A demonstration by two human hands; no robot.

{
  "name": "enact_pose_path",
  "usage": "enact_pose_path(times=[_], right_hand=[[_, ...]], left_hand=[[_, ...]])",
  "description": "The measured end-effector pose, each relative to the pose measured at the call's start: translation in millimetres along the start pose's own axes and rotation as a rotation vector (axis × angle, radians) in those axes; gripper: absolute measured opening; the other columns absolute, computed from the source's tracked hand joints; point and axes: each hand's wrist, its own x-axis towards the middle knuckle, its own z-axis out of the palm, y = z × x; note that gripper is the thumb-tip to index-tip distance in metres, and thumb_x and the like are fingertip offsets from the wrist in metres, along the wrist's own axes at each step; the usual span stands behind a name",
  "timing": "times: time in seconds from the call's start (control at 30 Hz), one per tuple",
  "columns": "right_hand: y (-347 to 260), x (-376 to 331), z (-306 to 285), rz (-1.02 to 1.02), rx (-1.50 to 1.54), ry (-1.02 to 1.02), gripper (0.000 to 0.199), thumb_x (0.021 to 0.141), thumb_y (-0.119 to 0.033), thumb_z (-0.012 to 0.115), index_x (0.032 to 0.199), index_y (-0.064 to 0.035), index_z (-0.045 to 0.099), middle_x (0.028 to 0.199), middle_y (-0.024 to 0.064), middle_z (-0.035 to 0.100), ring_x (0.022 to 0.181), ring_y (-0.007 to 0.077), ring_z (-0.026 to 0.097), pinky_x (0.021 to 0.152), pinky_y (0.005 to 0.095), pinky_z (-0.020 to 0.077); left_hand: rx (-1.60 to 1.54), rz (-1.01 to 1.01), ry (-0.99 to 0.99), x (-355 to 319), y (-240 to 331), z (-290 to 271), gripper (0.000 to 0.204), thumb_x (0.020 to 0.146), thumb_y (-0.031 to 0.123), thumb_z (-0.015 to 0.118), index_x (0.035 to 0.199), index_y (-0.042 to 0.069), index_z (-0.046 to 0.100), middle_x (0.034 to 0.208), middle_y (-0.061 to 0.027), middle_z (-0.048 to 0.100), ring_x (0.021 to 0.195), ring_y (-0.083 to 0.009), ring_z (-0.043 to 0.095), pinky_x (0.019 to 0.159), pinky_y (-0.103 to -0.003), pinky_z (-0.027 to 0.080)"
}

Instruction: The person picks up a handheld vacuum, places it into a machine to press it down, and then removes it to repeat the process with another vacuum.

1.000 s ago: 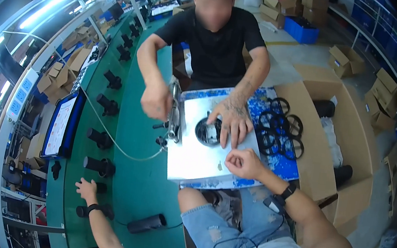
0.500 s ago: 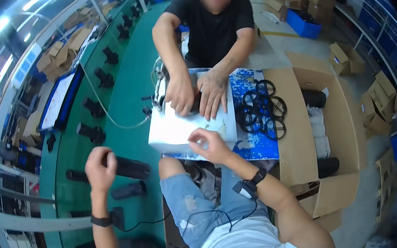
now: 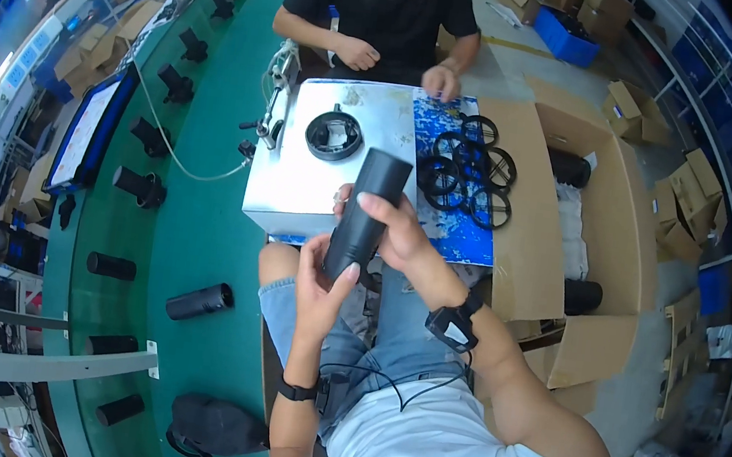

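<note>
A black cylindrical tube (image 3: 376, 195) is held tilted above my lap, its top end leaning away over the near edge of a white box-like stand (image 3: 297, 197). My left hand (image 3: 317, 296) grips its lower end between thumb and fingers. Higher up, my right hand (image 3: 398, 231) is closed round its side, thumb across the front. Beyond the tube, a round black ring-shaped part (image 3: 334, 136) rests on the stand's top. A co-worker's hands (image 3: 357, 52) are back at the stand's far side, away from that part.
Several black spoked rings (image 3: 469, 173) lie on a blue worn mat (image 3: 464, 245) right of the stand. An open carton (image 3: 631, 261) holding black tubes stands farther right. More tubes (image 3: 200, 301) are on the green bench (image 3: 201, 236) at left, with a metal clamp fixture (image 3: 272, 112) beside the stand.
My left hand has come from the bench to my front, and both hands now hold a tube. The co-worker's hands have drawn back from the stand, uncovering the round part. The view has shifted.
</note>
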Motion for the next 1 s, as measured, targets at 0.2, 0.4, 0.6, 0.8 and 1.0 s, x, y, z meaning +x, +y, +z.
enact_pose_path(times=[0.2,0.4,0.6,0.8,1.0], right_hand=[[-32,19,-20,-0.129,0.197,-0.338,0.062,0.078,-0.039,0.074,0.122,-0.0095,0.043,0.108,0.0094,0.053,0.108,0.0288,0.055,0.097,0.0430,0.0449],[-44,41,-22,-0.261,0.186,-0.288,0.063,0.078,-0.039,0.074,0.123,-0.0111,0.041,0.107,0.0062,0.050,0.110,0.0241,0.049,0.106,0.0417,0.0367],[-38,57,-33,-0.261,0.057,-0.335,0.072,0.073,-0.047,0.078,0.125,-0.0143,0.039,0.107,0.0034,0.047,0.109,0.0228,0.049,0.105,0.0457,0.0379],[-48,123,-26,-0.452,-0.307,-0.108,0.046,0.080,-0.021,0.069,0.117,-0.0062,0.045,0.103,0.0077,0.052,0.098,0.0219,0.054,0.093,0.0372,0.0439],[-31,190,-30,-0.693,-1.008,0.002,0.026,0.079,-0.007,0.071,0.102,-0.0028,0.058,0.093,0.0048,0.064,0.085,0.0141,0.062,0.083,0.0281,0.0490]], left_hand=[[-0.545,-0.488,-0.229,33,13,-10,0.056,0.101,0.046,0.034,0.115,-0.004,0.054,0.085,-0.0108,0.064,0.072,-0.0168,0.063,0.063,-0.027,0.051],[-0.355,-0.102,-0.080,55,29,4,0.048,0.096,0.025,0.056,0.132,-0.003,0.040,0.084,-0.0130,0.064,0.071,-0.0150,0.062,0.063,-0.027,0.052],[-0.471,-0.200,-0.253,67,-11,-19,0.044,0.098,0.033,0.051,0.122,-0.003,0.048,0.081,-0.0097,0.064,0.067,-0.0132,0.062,0.066,-0.025,0.051],[-0.659,-0.516,-0.393,58,-63,-14,0.064,0.102,0.053,0.025,0.117,-0.001,0.056,0.085,-0.0100,0.065,0.073,-0.0133,0.061,0.070,-0.025,0.049],[-0.515,-0.609,-0.426,43,-104,-25,0.044,0.102,0.039,0.038,0.121,0.002,0.055,0.092,-0.0082,0.065,0.080,-0.0127,0.061,0.072,-0.024,0.047]])
